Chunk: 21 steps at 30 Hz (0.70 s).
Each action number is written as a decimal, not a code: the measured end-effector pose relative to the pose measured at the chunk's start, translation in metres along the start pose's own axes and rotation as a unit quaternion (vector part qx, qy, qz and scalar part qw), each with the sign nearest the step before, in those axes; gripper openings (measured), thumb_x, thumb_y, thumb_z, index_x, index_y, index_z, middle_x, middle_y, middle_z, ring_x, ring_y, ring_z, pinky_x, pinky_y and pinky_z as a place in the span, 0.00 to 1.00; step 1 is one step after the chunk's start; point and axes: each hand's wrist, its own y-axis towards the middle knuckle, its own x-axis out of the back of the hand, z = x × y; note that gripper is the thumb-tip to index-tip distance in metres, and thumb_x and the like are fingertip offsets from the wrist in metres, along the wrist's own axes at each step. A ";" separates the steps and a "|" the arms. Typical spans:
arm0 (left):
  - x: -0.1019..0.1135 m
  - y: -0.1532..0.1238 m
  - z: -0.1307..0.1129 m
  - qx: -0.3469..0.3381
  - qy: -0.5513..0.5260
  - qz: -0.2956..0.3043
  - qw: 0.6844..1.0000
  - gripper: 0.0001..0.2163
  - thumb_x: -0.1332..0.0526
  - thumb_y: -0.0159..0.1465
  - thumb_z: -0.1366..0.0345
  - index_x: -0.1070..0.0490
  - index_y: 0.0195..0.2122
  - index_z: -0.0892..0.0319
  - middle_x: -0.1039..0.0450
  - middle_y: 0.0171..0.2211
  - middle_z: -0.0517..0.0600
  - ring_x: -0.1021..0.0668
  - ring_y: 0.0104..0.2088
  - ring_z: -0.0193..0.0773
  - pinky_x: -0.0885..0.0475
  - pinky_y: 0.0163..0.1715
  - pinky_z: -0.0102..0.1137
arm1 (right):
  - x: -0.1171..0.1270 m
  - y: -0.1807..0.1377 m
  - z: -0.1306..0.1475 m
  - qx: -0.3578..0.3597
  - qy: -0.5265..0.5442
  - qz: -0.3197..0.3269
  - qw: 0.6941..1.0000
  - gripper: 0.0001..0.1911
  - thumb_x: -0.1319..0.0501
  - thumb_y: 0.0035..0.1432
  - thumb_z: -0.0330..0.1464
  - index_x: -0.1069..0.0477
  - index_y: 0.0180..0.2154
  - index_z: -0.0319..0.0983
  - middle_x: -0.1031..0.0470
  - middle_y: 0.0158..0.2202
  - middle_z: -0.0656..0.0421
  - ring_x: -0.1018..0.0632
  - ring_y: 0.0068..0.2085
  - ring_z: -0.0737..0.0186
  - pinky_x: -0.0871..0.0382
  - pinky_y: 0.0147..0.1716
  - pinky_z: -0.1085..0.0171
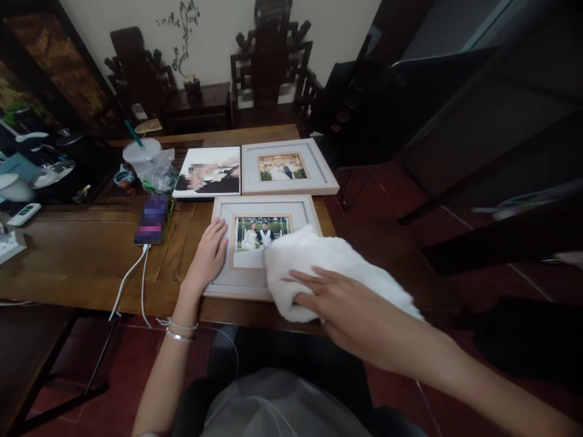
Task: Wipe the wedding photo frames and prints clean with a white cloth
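A light wooden picture frame (217,255) with a photo of two people lies flat near the table's front edge. My left hand (210,252) grips its left side, fingers on the rim. Over the frame's lower right part is a fluffy white cloth (337,258), bunched up and hanging past the table edge. My right hand (334,300) holds this cloth against the frame, its fingers pressed into the pile. The cloth hides that corner of the frame and part of the photo. Just behind lie a second light frame (328,176) and a photo panel (207,194).
On the wooden table (82,249), a phone (152,221) with a white charging cable (130,276) lies left of the frames. Farther back stand a plastic cup (142,152) with a straw and a crumpled plastic bag (159,170). A power strip (11,244) sits at far left.
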 end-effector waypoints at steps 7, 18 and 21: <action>-0.004 0.000 0.000 -0.006 0.008 -0.021 1.000 0.18 0.50 0.69 0.70 0.31 0.58 0.62 0.34 0.61 0.60 0.37 0.66 0.46 0.42 0.65 0.51 | -0.011 0.026 0.015 0.033 0.018 -0.005 0.999 0.25 0.48 0.49 0.18 0.26 0.47 0.35 0.33 0.62 0.46 0.37 0.65 0.50 0.45 0.65 0.45; 0.002 -0.002 0.005 -0.022 0.005 0.025 0.999 0.22 0.52 0.67 0.75 0.35 0.61 0.63 0.36 0.63 0.61 0.41 0.68 0.46 0.44 0.65 0.52 | -0.032 0.006 0.012 0.007 -0.036 -0.065 0.997 0.26 0.47 0.47 0.19 0.26 0.47 0.38 0.33 0.62 0.48 0.37 0.65 0.51 0.47 0.64 0.41; 0.001 -0.003 0.007 -0.022 0.014 0.054 0.998 0.26 0.53 0.63 0.79 0.39 0.63 0.63 0.40 0.65 0.61 0.46 0.69 0.46 0.46 0.65 0.54 | -0.033 -0.031 0.004 -0.060 -0.108 -0.096 0.988 0.24 0.45 0.46 0.20 0.25 0.45 0.41 0.30 0.59 0.45 0.33 0.62 0.44 0.44 0.60 0.34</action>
